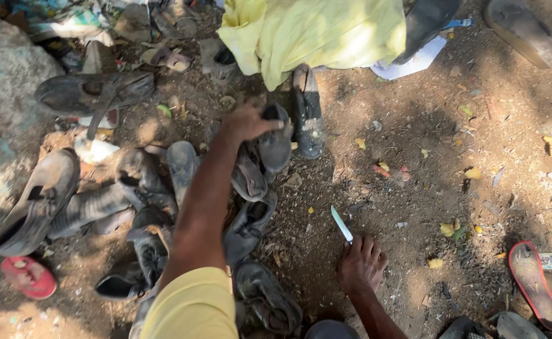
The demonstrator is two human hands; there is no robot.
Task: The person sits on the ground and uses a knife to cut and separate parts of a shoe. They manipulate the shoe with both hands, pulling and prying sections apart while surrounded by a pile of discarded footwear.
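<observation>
Fingers (269, 125) of my left hand (247, 122) clasping a dusty sandal (274, 147), toe downward, right hand (362, 263) gripping a knife (342, 224), blade up-left, bare dirt ground (426, 188), scattered shoes.

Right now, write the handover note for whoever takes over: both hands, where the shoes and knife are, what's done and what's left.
Left hand: stretched out over the shoe pile, gripping a worn dark shoe at its top.
Right hand: pressed on the dirt, holding a knife, blade pointing away.
Pile: dusty shoes and sandals, left of the knife.
Done: one shoe gripped.
Left: it still rests on the pile; no cutting visible.
</observation>
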